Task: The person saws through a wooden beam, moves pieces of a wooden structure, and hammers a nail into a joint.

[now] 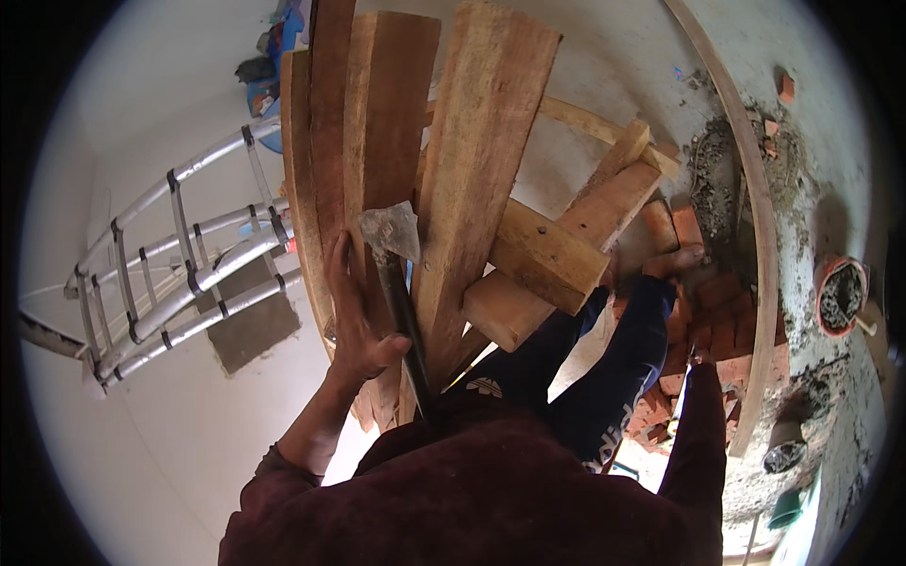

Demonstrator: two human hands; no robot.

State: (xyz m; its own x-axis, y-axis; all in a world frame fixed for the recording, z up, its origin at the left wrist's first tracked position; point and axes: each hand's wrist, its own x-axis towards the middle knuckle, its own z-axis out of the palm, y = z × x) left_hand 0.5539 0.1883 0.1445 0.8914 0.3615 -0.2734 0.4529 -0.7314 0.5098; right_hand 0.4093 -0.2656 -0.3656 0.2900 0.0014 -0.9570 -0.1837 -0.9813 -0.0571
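My left hand (357, 330) lies against upright wooden planks (392, 113), fingers stretched along the wood and thumb out to the side. Beside that thumb is a hatchet (390, 231) with a grey metal head and a black handle. Its head rests against the planks, and the handle's lower end meets my dark red sweater. Over on the right, my right arm reaches out toward a heap of red bricks (722, 316). My right hand (698, 357) shows only as a small dark shape at the sleeve's end; its fingers cannot be made out.
Crossed timber pieces (547, 255) jut out before my legs. A metal ladder (189, 255) stands at the left by the pale wall. On the right are a long wooden strip (750, 189), a bucket of mortar (842, 297) and a mortar pile (715, 179).
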